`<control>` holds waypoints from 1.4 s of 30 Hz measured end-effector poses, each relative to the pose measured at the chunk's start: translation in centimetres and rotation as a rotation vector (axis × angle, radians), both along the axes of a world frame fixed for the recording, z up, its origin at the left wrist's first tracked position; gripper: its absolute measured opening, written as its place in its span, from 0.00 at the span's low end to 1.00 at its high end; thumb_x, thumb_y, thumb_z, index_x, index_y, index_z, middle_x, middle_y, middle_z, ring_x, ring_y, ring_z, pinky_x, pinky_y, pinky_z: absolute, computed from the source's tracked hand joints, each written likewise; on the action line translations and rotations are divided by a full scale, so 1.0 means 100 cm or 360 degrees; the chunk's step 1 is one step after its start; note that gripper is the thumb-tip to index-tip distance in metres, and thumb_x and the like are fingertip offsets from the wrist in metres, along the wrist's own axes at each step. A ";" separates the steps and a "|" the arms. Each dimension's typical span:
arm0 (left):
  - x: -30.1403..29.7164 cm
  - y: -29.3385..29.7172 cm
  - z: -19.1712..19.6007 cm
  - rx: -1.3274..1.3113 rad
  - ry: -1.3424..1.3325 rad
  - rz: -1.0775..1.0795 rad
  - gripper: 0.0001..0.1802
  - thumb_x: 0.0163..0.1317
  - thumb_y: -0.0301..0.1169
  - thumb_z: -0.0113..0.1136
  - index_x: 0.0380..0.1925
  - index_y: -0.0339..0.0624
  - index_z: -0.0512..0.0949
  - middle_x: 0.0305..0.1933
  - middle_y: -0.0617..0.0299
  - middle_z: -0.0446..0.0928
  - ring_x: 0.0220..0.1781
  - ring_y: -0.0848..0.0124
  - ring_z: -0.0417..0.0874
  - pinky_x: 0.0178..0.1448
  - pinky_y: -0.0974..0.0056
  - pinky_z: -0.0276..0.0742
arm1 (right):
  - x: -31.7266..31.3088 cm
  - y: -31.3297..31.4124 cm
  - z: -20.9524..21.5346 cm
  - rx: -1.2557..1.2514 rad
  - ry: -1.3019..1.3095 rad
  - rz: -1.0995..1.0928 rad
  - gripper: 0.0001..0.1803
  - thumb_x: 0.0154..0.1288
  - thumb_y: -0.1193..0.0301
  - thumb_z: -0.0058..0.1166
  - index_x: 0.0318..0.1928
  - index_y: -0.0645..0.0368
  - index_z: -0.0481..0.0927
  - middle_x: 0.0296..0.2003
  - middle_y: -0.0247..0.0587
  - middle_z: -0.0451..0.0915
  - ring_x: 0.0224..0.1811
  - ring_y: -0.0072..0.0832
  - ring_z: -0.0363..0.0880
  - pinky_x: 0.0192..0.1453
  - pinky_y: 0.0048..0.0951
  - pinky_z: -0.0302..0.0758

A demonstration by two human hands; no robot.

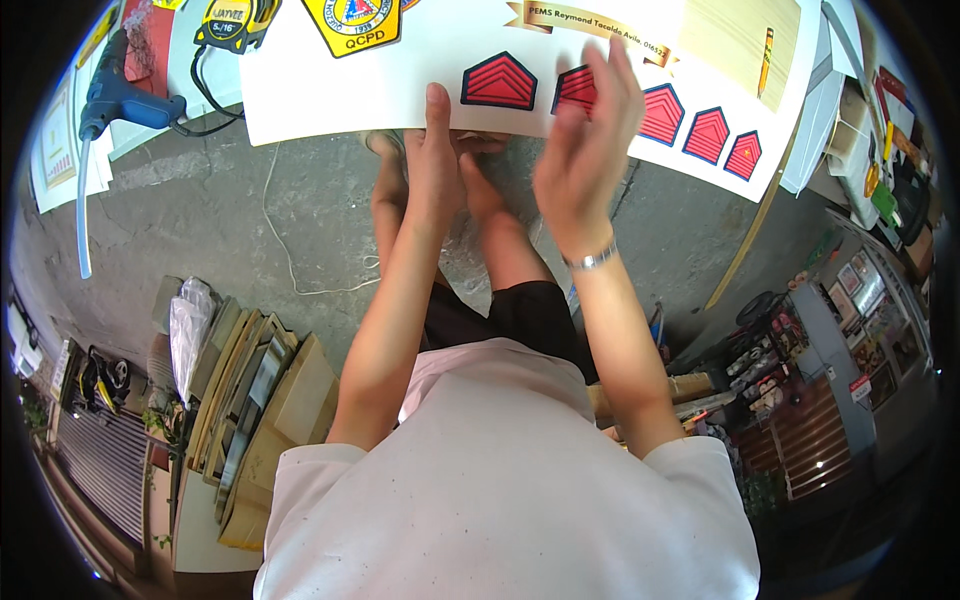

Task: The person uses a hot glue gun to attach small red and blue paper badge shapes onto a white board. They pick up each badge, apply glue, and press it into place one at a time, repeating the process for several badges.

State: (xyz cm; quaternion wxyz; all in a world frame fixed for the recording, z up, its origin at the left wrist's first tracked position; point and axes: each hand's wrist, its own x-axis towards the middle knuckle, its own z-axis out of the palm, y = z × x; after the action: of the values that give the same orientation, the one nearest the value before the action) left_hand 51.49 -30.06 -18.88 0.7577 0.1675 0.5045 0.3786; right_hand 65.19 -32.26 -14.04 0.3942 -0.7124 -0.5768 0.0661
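Note:
A large white board lies across the top of the view, its front edge toward me. My left hand grips that edge, thumb on top and the other fingers mostly hidden beneath. Blurred by motion, my right hand hovers over the board with fingers stretched out and nothing visible in it. It partly covers one of several red chevron patches with dark borders; another red patch lies between my hands. A yellow and blue badge-shaped emblem and a gold ribbon banner are farther back on the board.
Left of the board, a blue glue gun with a glue stick and a yellow-black tape measure rest on the work surface. Tools, including a yellow-handled one, crowd the right side. Framed panels lean at lower left. A thin cord crosses the concrete floor.

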 end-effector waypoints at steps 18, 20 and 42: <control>-0.035 0.006 0.031 -0.0216 0.0152 -0.0586 0.33 0.75 0.59 0.53 0.50 0.36 0.83 0.46 0.50 0.85 0.46 0.69 0.85 0.44 0.63 0.79 | -0.022 0.085 -0.015 -0.0063 -0.0188 0.0028 0.31 0.75 0.63 0.52 0.71 0.67 0.66 0.72 0.71 0.62 0.73 0.58 0.66 0.75 0.52 0.64; -0.059 0.006 0.058 -0.0069 0.0944 -0.1102 0.29 0.71 0.56 0.62 0.46 0.37 0.85 0.44 0.49 0.86 0.47 0.64 0.85 0.50 0.59 0.79 | 0.007 0.065 -0.003 -0.0046 0.0016 -0.0089 0.28 0.75 0.67 0.51 0.71 0.68 0.67 0.73 0.70 0.61 0.73 0.61 0.66 0.76 0.53 0.63; -0.034 0.045 0.038 0.2531 0.2422 -0.2208 0.39 0.69 0.39 0.53 0.78 0.40 0.58 0.84 0.58 0.56 0.87 0.61 0.49 0.85 0.48 0.47 | -0.011 -0.028 0.001 -0.0792 -0.0793 0.0410 0.28 0.77 0.67 0.46 0.74 0.62 0.68 0.74 0.46 0.68 0.79 0.38 0.62 0.82 0.45 0.56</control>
State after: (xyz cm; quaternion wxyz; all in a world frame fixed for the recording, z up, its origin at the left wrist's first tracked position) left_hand 48.11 -25.55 -15.10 0.0134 0.9637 0.2525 -0.0857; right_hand 64.10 -35.05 -13.99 0.0450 -0.7024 -0.7061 0.0780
